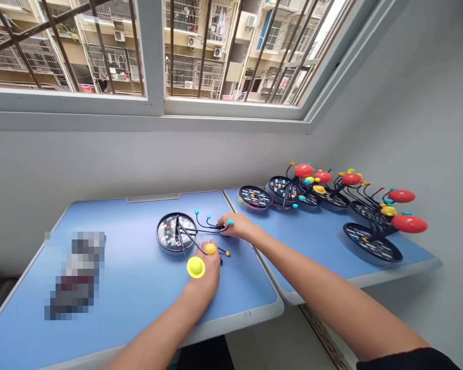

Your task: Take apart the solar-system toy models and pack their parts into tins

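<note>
A planet model with a round black base (176, 232) and a printed disc stands on the blue table. Thin black arms reach right from its central post, carrying a yellow ringed ball (195, 267) and an orange ball (210, 248). My left hand (206, 270) is closed beneath these balls; a black rod with a small orange tip (227, 253) sticks out past its fingers. Farther back, my right hand (234, 226) pinches thin black arms with blue balls (208, 218). My fingers partly hide where the rods are gripped.
Several similar models with red balls (409, 223) stand on the right-hand table (312, 246). A round base without arms (255, 197) sits at their left end. A pixelated object (77, 275) lies at the left. The wall and a barred window rise behind.
</note>
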Available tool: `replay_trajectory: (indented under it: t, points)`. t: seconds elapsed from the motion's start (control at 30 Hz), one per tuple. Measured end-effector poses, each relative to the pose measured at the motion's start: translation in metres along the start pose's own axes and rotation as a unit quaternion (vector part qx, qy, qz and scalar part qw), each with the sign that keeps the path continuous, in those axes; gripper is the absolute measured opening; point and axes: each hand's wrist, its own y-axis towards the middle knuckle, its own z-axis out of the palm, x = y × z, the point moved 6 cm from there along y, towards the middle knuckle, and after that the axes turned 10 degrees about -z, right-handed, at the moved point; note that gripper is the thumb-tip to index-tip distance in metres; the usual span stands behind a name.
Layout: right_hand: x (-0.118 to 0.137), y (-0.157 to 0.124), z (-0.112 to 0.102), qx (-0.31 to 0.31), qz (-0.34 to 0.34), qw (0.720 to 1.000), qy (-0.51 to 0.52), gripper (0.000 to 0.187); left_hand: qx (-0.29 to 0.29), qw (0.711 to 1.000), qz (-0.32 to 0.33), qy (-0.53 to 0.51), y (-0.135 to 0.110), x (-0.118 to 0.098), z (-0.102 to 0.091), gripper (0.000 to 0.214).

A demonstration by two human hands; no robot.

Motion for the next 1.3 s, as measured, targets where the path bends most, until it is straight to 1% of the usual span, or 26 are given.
replay_trajectory:
  t: [0.1, 0.2, 0.43, 0.6, 0.73, 0.83, 0.93, 1.03, 1.13, 1.2, 1.3]
  points:
    - [0.002, 0.003, -0.002, -0.002, -0.013, 1.000, -0.027, 0.030, -0.014, 0.998, 0.001, 0.055, 0.003, -0.005, -0.003, 0.047]
    - [0.003, 0.004, -0.002, -0.002, -0.019, 0.999, -0.044, 0.029, -0.024, 0.996, 0.008, 0.091, 0.005, -0.009, -0.005, 0.048]
    - [-0.001, 0.006, 0.003, -0.011, -0.027, 0.998, -0.049, 0.023, -0.045, 0.990, 0.014, 0.134, 0.009, -0.011, -0.001, 0.053]
    - [-0.006, 0.007, 0.006, -0.020, -0.027, 0.999, -0.025, 0.020, -0.042, 0.988, 0.044, 0.145, 0.002, -0.010, -0.004, 0.055]
    - [-0.012, 0.004, 0.008, -0.034, -0.025, 0.999, 0.014, 0.022, -0.041, 0.984, 0.106, 0.137, -0.013, -0.007, -0.007, 0.055]
    - [-0.019, -0.002, 0.011, -0.052, -0.030, 0.997, 0.048, 0.029, -0.046, 0.986, 0.130, 0.096, -0.033, 0.006, -0.010, 0.052]
    - [-0.025, -0.009, 0.015, -0.083, -0.046, 0.992, 0.077, 0.033, -0.039, 0.989, 0.136, -0.038, -0.059, 0.028, -0.015, 0.047]
    - [-0.028, -0.015, 0.020, -0.125, -0.066, 0.984, 0.105, 0.029, -0.050, 0.984, 0.109, -0.129, -0.076, 0.056, -0.024, 0.040]
    - [-0.025, -0.021, 0.027, -0.162, -0.085, 0.974, 0.133, 0.029, -0.085, 0.979, 0.061, -0.172, -0.079, 0.082, -0.038, 0.035]
    - [-0.022, -0.024, 0.030, -0.179, -0.096, 0.968, 0.149, 0.029, -0.099, 0.977, 0.019, -0.186, -0.073, 0.095, -0.047, 0.034]
    - [-0.019, -0.026, 0.031, -0.193, -0.107, 0.961, 0.169, 0.028, -0.101, 0.974, -0.034, -0.202, -0.060, 0.106, -0.059, 0.035]
